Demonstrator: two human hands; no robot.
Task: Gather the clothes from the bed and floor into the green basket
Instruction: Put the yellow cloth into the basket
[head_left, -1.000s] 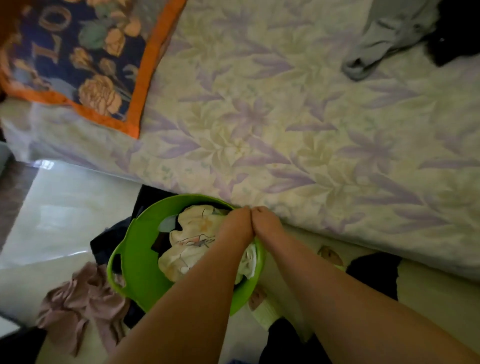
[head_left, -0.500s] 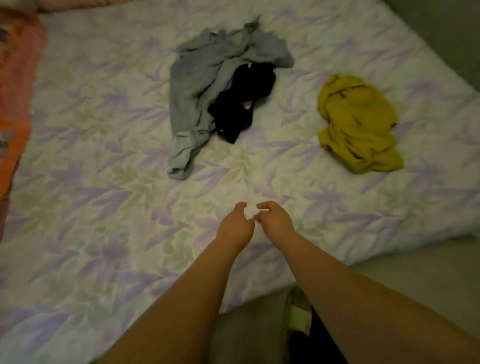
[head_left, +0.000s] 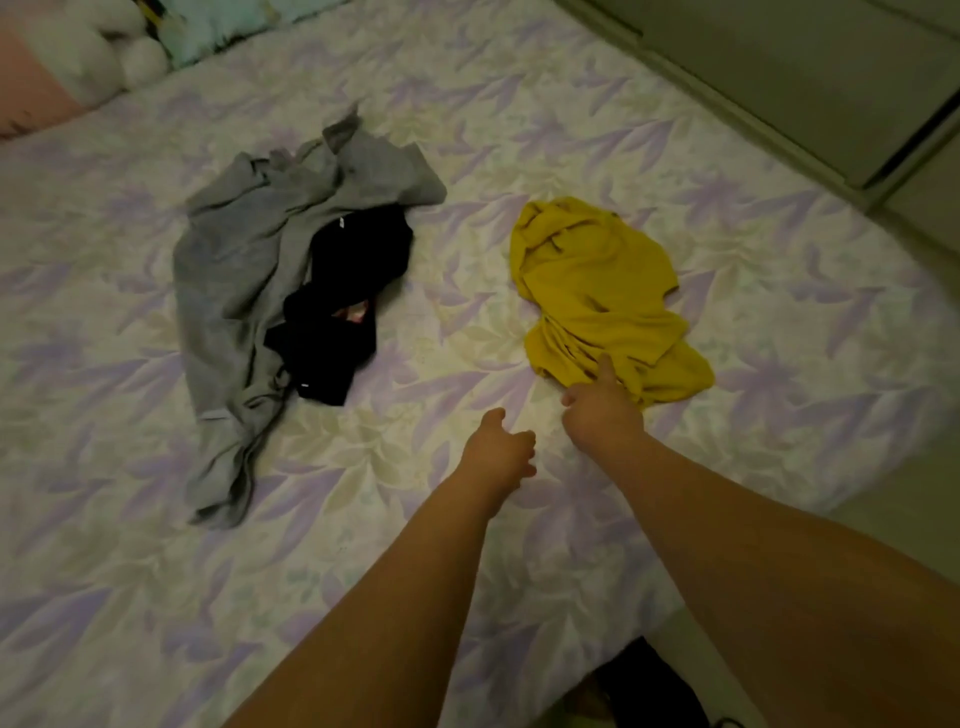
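Note:
Three garments lie on the bed, which has a pale sheet with purple leaves. A crumpled grey garment spreads at the left, and a black garment rests on its right side. A yellow garment lies apart to the right. My right hand is at the near edge of the yellow garment, with one finger touching the cloth and nothing gripped. My left hand hovers over bare sheet beside it, fingers loosely curled and holding nothing. The green basket is out of view.
Pillows and soft toys sit at the bed's far left corner. A wall or cabinet front runs along the far right. A dark piece of cloth lies on the floor by the bed's near edge.
A second ago both hands were at the green basket on the floor. The view has since swung up over the bed, and both arms have stretched out, with the right hand reaching the yellow garment.

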